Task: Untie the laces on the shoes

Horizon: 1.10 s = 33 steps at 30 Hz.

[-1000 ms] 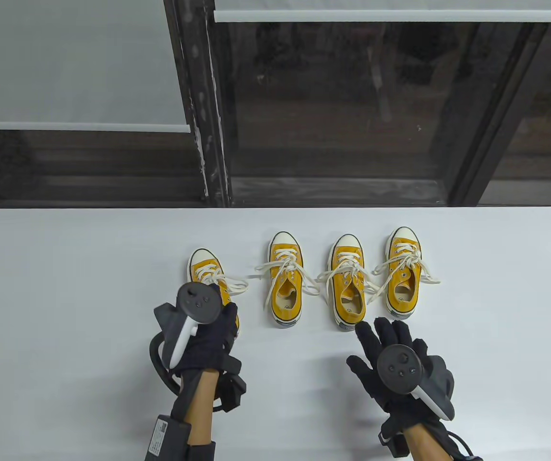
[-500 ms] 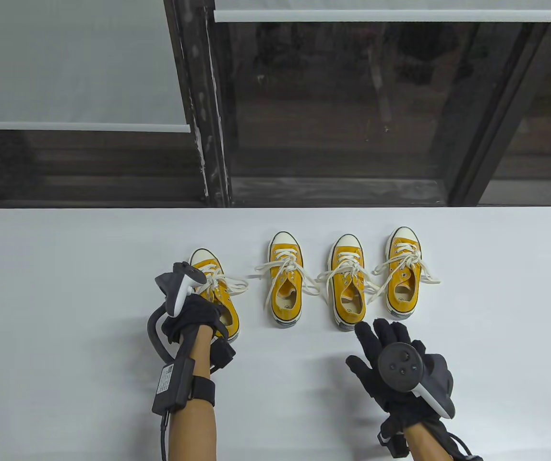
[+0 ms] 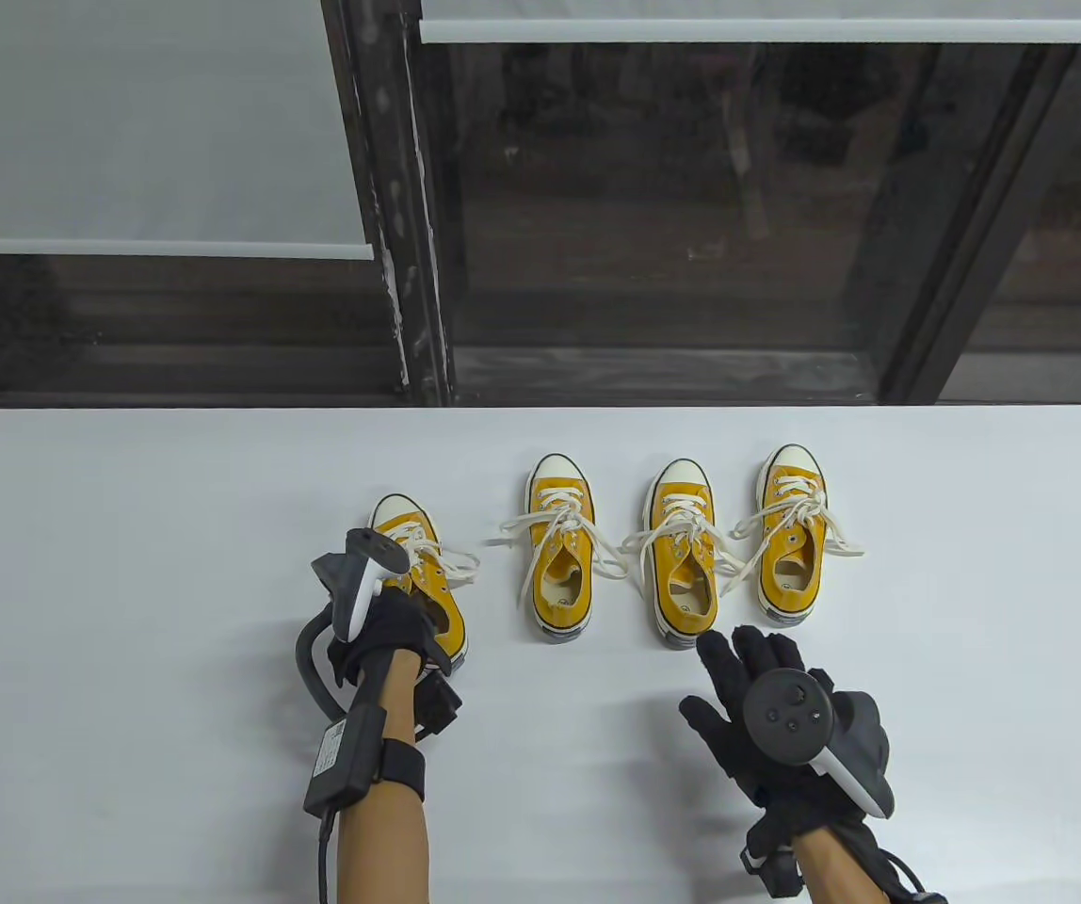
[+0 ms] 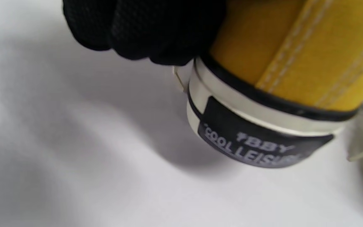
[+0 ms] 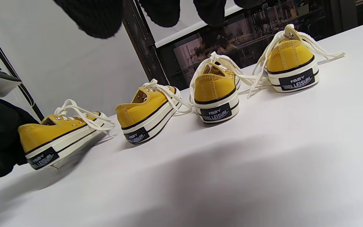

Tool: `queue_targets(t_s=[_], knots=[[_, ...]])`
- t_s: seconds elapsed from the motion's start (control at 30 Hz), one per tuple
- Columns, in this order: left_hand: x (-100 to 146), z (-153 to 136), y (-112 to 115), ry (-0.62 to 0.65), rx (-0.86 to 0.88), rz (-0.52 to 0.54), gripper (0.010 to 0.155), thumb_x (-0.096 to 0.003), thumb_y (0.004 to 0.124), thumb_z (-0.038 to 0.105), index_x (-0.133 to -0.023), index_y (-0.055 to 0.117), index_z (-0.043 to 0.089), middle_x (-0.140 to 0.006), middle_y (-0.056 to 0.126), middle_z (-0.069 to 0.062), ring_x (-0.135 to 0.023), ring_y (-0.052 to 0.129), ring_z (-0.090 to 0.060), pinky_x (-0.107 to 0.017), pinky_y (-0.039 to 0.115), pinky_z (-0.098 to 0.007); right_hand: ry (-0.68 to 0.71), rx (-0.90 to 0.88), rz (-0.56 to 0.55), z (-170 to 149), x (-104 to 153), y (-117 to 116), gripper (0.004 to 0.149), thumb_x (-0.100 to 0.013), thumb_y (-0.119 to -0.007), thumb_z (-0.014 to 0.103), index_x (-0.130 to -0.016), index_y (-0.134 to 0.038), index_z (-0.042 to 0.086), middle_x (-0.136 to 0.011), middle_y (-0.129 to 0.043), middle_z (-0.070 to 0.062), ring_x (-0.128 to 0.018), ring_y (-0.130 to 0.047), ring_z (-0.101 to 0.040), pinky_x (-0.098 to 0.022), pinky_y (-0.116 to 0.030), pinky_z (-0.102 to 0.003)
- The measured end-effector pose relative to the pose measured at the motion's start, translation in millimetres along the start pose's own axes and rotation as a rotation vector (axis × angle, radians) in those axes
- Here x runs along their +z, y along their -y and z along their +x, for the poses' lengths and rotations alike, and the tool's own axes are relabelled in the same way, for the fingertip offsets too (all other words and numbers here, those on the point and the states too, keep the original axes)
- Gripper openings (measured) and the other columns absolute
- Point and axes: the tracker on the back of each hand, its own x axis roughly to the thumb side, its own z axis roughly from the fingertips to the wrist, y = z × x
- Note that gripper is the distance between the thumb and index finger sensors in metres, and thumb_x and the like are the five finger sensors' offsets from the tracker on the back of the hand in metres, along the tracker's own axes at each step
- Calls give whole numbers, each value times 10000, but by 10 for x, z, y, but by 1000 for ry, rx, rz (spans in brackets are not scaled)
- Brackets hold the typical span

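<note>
Item 1, left hand (image 3: pixel 390 631): sitting at about 7 o'clock on the white table (image 3: pixel 126 565), fingers curling round the heel of the leftmost shoe (image 3: pixel 423 584) and gripping it; in the left wrist view the gloved fingers (image 4: pixel 143 28) are pressing on the yellow canvas just above the black heel label

Item 2, leftmost shoe: yellow low sneaker, toe pointing toward 12 o'clock, its white laces (image 3: pixel 442 560) lying loose and spilling toward 3 o'clock; from the right wrist view its far side is sitting slightly raised off the table

Item 3, second shoe (image 3: pixel 561 551): standing near centre, laces trailing out to both sides

Item 4, third shoe (image 3: pixel 682 556): standing just beside the second, at its 3 o'clock, laces trailing loose

Item 5, fourth shoe (image 3: pixel 792 537): standing at the row's 3 o'clock end, laces spreading over the table, those toward 9 o'clock touching the third shoe's laces

Item 6, right hand (image 3: pixel 766 716): hovering at about 5 o'clock, fingers spread and straight, holding nothing, fingertips lying near the third shoe's heel without touching it
</note>
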Motion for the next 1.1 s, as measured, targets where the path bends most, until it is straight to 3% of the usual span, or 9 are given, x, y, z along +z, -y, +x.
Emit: queue_targets(t_s=[0.33, 0.47, 0.6, 0.87, 1.1], knots=[[1005, 272, -267, 265, -36, 133, 495, -595, 686, 369, -965, 746, 45, -512, 970, -35, -361, 930, -105, -567, 783, -485, -50, -53, -13, -104, -22, 41, 686, -620, -608, 566, -1201, -367, 290, -1221, -342, -166, -1117, -281, -476, -720, -314, -716], [1427, 402, -170, 398, -69, 124, 491, -588, 701, 367, -930, 788, 24, -464, 997, -15, -307, 952, -80, -503, 822, -461, -59, -74, -22, -124, -19, 57, 683, -624, -608, 555, -1201, -361, 283, -1219, -341, -170, -1116, -288, -478, -720, -319, -715], [1722, 500, 53, 499, -117, 31, 489, -587, 707, 365, -918, 803, 17, -446, 1007, -11, -286, 959, -69, -477, 835, -451, -73, -81, -27, -144, -22, 62, 667, -633, -605, 523, -1200, -353, 279, -1218, -340, -172, -1115, -293, -480, -719, -323, -716], [1875, 588, 618, 591, -166, -248, 487, -590, 711, 358, -905, 813, 1, -435, 1017, -11, -271, 968, -60, -454, 845, -444, -89, -104, -30, -172, -23, 73, 634, -644, -604, 447, -1196, -348, 269, -1213, -345, -177, -1110, -311, -485, -718, -332, -715], [1766, 687, 978, 458, -323, -229, 489, -595, 700, 357, -913, 798, -1, -454, 1020, 0, -285, 980, -48, -458, 851, -435, -95, -116, -24, -180, -23, 76, 622, -646, -603, 418, -1194, -351, 266, -1209, -352, -181, -1108, -318, -486, -718, -335, -714]])
